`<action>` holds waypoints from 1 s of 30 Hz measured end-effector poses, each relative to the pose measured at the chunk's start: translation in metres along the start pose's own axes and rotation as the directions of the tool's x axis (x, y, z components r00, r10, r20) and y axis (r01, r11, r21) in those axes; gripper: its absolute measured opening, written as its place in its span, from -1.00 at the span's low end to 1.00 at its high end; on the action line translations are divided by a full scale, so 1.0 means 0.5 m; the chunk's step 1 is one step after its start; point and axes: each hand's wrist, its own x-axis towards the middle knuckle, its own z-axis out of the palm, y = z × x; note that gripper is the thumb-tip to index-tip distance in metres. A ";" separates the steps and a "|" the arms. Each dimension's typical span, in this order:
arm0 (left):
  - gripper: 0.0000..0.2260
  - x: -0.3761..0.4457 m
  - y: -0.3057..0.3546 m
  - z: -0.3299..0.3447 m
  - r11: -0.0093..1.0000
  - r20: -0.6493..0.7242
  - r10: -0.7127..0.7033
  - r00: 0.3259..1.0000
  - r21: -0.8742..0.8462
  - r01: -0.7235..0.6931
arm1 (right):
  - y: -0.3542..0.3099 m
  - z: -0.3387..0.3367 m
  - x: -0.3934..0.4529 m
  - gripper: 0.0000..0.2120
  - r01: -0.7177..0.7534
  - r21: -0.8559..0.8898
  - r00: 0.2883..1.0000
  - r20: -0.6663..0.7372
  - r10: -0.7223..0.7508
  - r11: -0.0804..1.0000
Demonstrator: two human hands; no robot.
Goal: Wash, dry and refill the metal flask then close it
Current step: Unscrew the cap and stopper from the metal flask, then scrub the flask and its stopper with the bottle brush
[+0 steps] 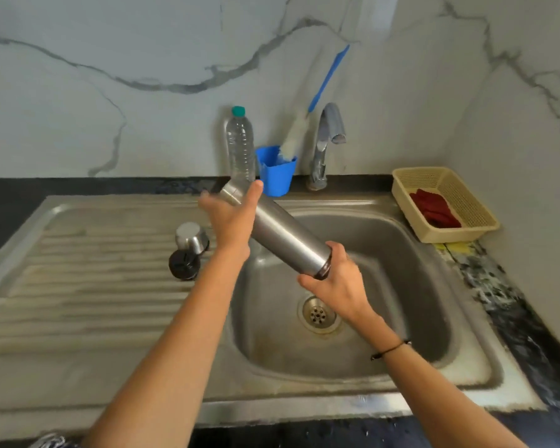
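Note:
The metal flask (282,232) lies tilted in the air over the sink basin (411,253), its base up toward the back left and its dark open mouth down toward the right. My left hand (232,218) grips the upper end near the base, thumb across the steel. My right hand (340,279) covers the mouth end, fingers curled round its rim. The steel cup lid (191,237) and the black stopper (183,265) rest on the ribbed draining board (94,270), left of my left wrist.
A clear plastic bottle (240,147) with a teal cap, a blue cup (277,173) holding a blue-handled bottle brush (299,130), and the tap (325,143) stand behind the sink. A beige basket (466,202) with a red cloth (435,208) sits at right. The drain (317,315) is below my right hand.

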 end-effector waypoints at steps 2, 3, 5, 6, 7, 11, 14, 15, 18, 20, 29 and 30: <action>-0.23 -0.001 -0.002 0.000 0.945 0.035 -0.238 0.971 -0.224 0.239 | -0.016 0.013 0.003 -0.24 -0.039 0.109 0.998 0.060 0.033 0.993; -0.28 0.005 -0.002 -0.002 0.921 0.051 -0.279 0.959 -0.268 0.282 | -0.023 0.011 0.007 -0.25 -0.043 0.153 0.993 0.119 0.024 0.987; -0.40 0.030 0.001 -0.007 0.901 0.034 -0.288 0.957 -0.328 0.283 | -0.037 -0.014 0.022 -0.26 0.025 0.150 0.942 0.327 -0.073 0.988; -0.45 0.042 0.004 -0.010 0.895 0.012 -0.276 0.961 -0.360 0.262 | -0.046 -0.032 0.034 -0.26 0.097 0.091 0.891 0.437 -0.127 0.991; -0.48 0.053 0.010 -0.011 0.890 -0.014 -0.262 0.965 -0.390 0.236 | -0.060 -0.051 0.055 -0.26 0.193 0.013 0.839 0.516 -0.172 0.981; -0.49 0.082 0.026 0.001 0.908 -0.079 -0.180 0.981 -0.398 0.134 | -0.174 -0.118 0.192 -0.55 0.527 -0.303 0.819 0.431 -0.379 0.794; -0.53 0.095 0.036 0.017 0.897 -0.091 -0.174 0.981 -0.427 0.119 | -0.269 -0.143 0.326 -0.69 0.587 -0.602 0.803 0.348 -0.483 0.542; -0.53 0.099 0.040 0.022 0.892 -0.090 -0.173 0.981 -0.437 0.117 | -0.297 -0.150 0.367 -0.74 0.580 -0.687 0.796 0.366 -0.482 0.438; -0.58 0.107 0.042 0.029 0.872 -0.068 -0.176 0.982 -0.473 0.124 | -0.334 -0.149 0.474 -0.78 0.523 -0.851 0.796 0.462 -0.391 0.057; -0.59 0.115 0.042 0.029 0.860 -0.063 -0.197 0.978 -0.490 0.142 | -0.328 -0.142 0.529 -0.76 0.456 -0.882 0.843 0.471 -0.258 -0.122; -0.58 0.136 0.020 0.023 0.825 -0.071 -0.221 0.973 -0.545 0.148 | -0.345 -0.176 0.573 -0.79 0.507 -0.854 0.820 0.519 -0.242 -0.114; -0.58 0.137 0.016 0.024 0.829 -0.068 -0.221 0.973 -0.538 0.151 | -0.352 -0.178 0.567 -0.80 0.499 -0.858 0.819 0.512 -0.258 -0.122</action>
